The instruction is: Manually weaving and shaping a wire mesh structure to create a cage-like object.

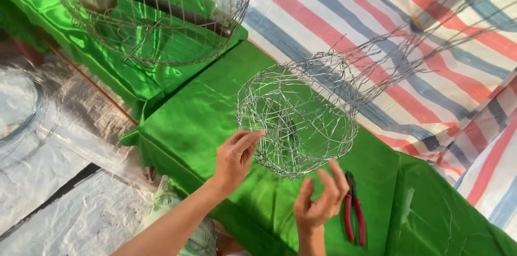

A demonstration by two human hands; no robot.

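Two bare hands, two wire mesh cages, one pair of red-handled pliers (pixel 354 214) on green cloth (pixel 194 121). Small cage (pixel 297 121) between hands: left hand (pixel 235 158) fingertips touching its rim, right hand (pixel 320 202) spread open just below, gripping nothing. Larger cage (pixel 156 8) behind.

Red-handled pliers (pixel 354 217), green cloth (pixel 194 121), striped tarp (pixel 377 19)

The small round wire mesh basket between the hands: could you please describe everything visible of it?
The small round basket of thin silvery wire mesh lies tilted on the green satin cloth, its open rim facing the camera. Loose mesh trails from its far side. The left hand touches its left rim; the right hand hovers open just below it.
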